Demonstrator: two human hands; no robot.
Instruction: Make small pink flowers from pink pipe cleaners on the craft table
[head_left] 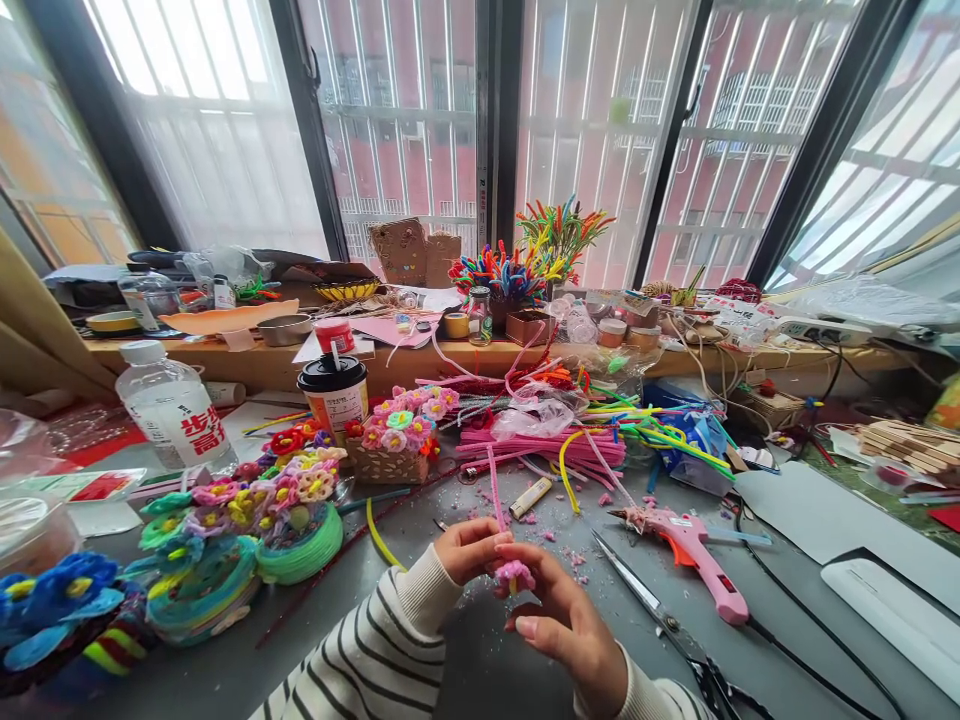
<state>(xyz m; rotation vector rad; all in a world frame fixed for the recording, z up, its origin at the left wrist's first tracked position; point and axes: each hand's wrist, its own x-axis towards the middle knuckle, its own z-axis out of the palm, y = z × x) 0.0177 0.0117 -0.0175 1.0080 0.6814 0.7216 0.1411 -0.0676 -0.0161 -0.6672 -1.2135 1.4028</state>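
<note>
My left hand (469, 550) pinches a pink pipe cleaner (495, 485) that sticks up and away from me. Just below its fingertips is a small curled pink flower (514, 575) with a pale yellow bit under it. Around the flower's right side curve the fingers of my right hand (559, 610), touching it, with the thumb bent below. Pink fluff is scattered on the grey table (487, 650) past my hands. A pink glue gun (694, 555) and open-bladed scissors (660, 615) lie to the right. A lighter (530, 497) rests beyond my hands.
Flower-filled baskets (300, 545) stand at the left, near a water bottle (176, 410) and a lidded cup (334, 395). Pink pipe cleaners (540, 450) are heaped at the back. A black cord (810, 670) runs along the right. Behind is a cluttered wooden sill (420, 362).
</note>
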